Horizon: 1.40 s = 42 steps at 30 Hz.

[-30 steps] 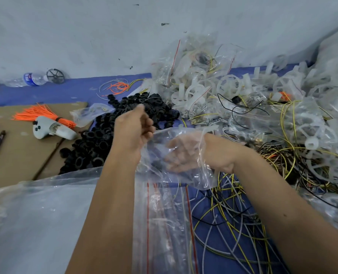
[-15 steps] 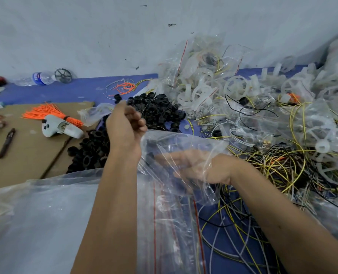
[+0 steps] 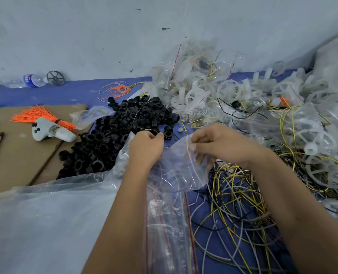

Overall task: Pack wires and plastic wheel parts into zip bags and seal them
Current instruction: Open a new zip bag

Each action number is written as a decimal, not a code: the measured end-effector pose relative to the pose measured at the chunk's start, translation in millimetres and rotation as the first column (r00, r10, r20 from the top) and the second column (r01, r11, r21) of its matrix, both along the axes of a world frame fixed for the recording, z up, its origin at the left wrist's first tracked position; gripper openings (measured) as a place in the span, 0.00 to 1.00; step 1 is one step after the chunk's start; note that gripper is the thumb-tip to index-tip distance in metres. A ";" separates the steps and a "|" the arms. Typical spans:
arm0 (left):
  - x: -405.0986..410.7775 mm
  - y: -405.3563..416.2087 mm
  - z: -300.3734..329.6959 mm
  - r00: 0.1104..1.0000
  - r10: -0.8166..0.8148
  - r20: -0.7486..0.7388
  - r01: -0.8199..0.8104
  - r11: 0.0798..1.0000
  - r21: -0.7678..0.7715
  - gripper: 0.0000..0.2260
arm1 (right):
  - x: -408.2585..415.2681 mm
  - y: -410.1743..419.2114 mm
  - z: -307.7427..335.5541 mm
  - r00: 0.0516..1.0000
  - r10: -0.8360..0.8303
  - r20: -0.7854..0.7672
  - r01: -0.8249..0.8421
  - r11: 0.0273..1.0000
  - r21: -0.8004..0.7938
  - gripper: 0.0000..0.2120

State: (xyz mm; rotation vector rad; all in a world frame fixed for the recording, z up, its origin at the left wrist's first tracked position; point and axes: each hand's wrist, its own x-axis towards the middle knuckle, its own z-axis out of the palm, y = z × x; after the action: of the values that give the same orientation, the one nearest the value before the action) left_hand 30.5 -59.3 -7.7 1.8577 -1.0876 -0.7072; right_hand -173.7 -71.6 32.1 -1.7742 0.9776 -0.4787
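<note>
Between both hands hangs a clear zip bag point(image 3: 176, 167); the left hand point(image 3: 146, 149) pinches one lip of its mouth and the right hand point(image 3: 213, 145) pinches the other, likely to hold it open for filling. Nothing shows inside. Black wheel parts point(image 3: 124, 131) lie beyond the left hand, loose wires point(image 3: 233, 194) below the right.

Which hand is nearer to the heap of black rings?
The left. The left hand pinches the clear bag right at the edge of the black rings. The right hand holds the bag's other side, farther from the heap.
</note>
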 end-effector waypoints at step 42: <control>-84.0 11.8 -1.3 0.953 -0.296 0.067 0.298 0.954 -0.019 0.09 | -70.9 -29.0 2.8 0.548 -0.837 0.001 0.581 0.379 -0.720 0.06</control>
State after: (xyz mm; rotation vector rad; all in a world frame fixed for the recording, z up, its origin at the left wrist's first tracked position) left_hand -53.5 -47.5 -9.0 1.7195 -1.4305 -0.8025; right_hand -244.6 -100.6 34.9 -1.9836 2.1303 -1.2143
